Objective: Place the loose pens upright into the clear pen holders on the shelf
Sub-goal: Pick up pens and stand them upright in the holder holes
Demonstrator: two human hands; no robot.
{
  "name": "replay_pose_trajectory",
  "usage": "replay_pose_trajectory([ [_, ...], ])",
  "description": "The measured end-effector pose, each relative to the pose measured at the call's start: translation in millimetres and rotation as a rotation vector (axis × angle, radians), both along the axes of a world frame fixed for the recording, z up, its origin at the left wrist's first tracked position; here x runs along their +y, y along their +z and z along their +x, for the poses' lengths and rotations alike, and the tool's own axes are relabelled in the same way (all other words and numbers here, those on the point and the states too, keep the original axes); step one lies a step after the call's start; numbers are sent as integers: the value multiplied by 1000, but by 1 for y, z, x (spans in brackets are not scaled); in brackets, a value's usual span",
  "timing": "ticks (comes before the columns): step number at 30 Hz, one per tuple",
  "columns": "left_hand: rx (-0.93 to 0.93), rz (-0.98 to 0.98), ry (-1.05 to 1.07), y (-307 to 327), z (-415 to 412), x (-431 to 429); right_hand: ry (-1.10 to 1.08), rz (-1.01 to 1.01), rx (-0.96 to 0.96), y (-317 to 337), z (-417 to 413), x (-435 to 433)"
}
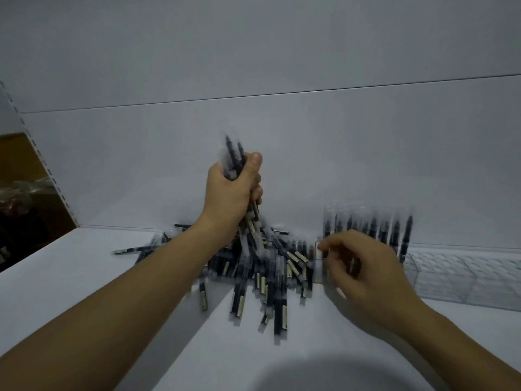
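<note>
A heap of loose black pens (pixel 270 280) with clear caps lies on the white shelf (pixel 84 277). My left hand (pixel 231 193) grips a bundle of pens (pixel 234 156) upright above the heap, their tips sticking out over my fist. My right hand (pixel 363 272) hovers at the left end of the clear pen holders (pixel 462 277), fingers loosely curled; blur hides whether it pinches a pen. Several pens (pixel 372 227) stand upright in the holder behind that hand.
The white back wall (pixel 282 165) rises just behind the heap. A perforated shelf upright (pixel 48 170) runs along the left, with a dark gap beside it. The holder's right compartments hold no pens.
</note>
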State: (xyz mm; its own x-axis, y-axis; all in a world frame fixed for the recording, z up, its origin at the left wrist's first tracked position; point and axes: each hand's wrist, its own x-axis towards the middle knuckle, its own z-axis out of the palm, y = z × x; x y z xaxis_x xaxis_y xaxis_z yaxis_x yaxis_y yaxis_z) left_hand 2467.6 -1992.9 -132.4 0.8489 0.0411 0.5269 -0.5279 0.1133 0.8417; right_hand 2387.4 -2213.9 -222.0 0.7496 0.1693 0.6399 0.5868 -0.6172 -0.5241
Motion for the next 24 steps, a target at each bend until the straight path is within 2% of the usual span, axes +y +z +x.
replay_pose_trajectory([
  [3,12,2,-201,-3,-25,-18,-43,208,-71,10,3,-11],
  [7,-85,84,-314,-4,-52,-46,-106,368,-85,20,5,-26],
  [10,-77,30,-344,9,-53,-53,-119,390,-74,21,7,-33],
  [14,85,-44,-429,11,-52,-62,-119,395,-75,21,8,-33],
  [17,129,46,-475,-3,-55,-71,-129,392,-87,22,8,-34],
  [24,98,264,-393,-18,-50,-86,-172,385,-85,24,9,-37],
])
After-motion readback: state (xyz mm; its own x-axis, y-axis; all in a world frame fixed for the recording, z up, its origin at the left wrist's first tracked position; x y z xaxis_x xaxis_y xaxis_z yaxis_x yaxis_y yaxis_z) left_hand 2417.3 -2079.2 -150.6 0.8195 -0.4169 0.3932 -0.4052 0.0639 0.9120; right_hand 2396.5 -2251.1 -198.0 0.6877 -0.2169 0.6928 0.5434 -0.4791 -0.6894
